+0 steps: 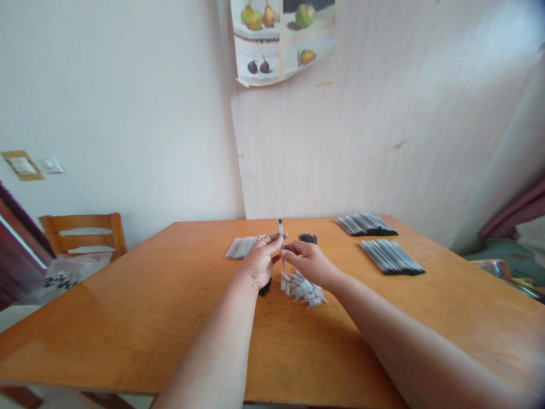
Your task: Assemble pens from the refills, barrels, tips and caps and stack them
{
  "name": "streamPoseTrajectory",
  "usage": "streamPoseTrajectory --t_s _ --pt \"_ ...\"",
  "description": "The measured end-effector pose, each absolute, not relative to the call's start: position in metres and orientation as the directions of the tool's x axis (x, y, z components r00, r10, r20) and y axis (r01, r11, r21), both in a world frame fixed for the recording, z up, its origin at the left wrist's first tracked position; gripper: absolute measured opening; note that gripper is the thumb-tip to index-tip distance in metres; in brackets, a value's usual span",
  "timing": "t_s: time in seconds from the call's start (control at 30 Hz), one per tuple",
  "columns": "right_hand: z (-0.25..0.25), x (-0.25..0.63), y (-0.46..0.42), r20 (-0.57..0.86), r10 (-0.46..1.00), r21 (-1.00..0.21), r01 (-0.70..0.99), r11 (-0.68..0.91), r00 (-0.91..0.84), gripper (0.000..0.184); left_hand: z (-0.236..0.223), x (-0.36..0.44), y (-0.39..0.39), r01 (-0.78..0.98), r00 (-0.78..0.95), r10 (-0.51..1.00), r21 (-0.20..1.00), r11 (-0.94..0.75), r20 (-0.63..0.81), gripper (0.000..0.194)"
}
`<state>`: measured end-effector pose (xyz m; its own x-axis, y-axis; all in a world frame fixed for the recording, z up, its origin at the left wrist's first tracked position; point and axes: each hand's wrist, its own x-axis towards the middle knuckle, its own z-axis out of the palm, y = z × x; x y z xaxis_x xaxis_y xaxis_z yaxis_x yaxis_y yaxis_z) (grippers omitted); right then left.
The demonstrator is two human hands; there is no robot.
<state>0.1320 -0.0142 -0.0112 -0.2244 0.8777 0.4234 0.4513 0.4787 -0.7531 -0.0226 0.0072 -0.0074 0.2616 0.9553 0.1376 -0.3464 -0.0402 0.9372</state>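
Note:
A slim pen (281, 227) with a clear barrel and a black tip stands upright between my hands. My left hand (260, 260) pinches its middle, while the fingers of my right hand (307, 260) close on its lower end. Below the hands lies a loose heap of short whitish translucent pieces (303, 289). Small black parts (265, 287) are partly hidden under my left hand. Behind that hand is a row of clear tubes (243, 247). A bundle of thin dark pieces (307, 238) lies just beyond my right hand.
Two stacks of black-ended pens, a far one (367, 224) and a nearer one (392, 257), lie at the right of the wooden table (162, 318). A wooden chair (85, 233) holding a plastic bag (63, 278) stands at the left. A wall is behind the table.

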Motion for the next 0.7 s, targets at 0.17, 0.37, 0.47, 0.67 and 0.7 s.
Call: streamPoseTrajectory --t_s 0.17,0.37,0.47,0.67,0.7 --pt "-0.018 0.127 -0.013 0.418 0.881 -0.748 0.467 0.471 -0.219 0.027 -0.006 -0.019 0.005 -0.326 0.246 0.956 0.943 -0.072 0.158 0.028" --pt "-0.017 0.128 -0.019 0.414 0.89 -0.609 0.667 0.428 -0.193 0.026 0.004 -0.024 0.003 -0.212 0.056 0.944 0.928 -0.307 0.325 0.044" --pt "-0.015 0.126 -0.023 0.412 0.884 -0.558 0.706 0.436 -0.221 0.026 0.006 -0.026 0.003 -0.168 0.057 0.924 0.916 -0.364 0.378 0.043" --pt "-0.014 0.123 -0.026 0.418 0.873 -0.541 0.704 0.461 -0.25 0.026 0.003 -0.027 0.005 -0.102 0.041 0.905 0.902 -0.419 0.424 0.038" --pt "-0.014 0.122 -0.026 0.417 0.872 -0.541 0.701 0.465 -0.257 0.026 0.002 -0.027 0.006 -0.103 0.041 0.899 0.897 -0.43 0.436 0.038"
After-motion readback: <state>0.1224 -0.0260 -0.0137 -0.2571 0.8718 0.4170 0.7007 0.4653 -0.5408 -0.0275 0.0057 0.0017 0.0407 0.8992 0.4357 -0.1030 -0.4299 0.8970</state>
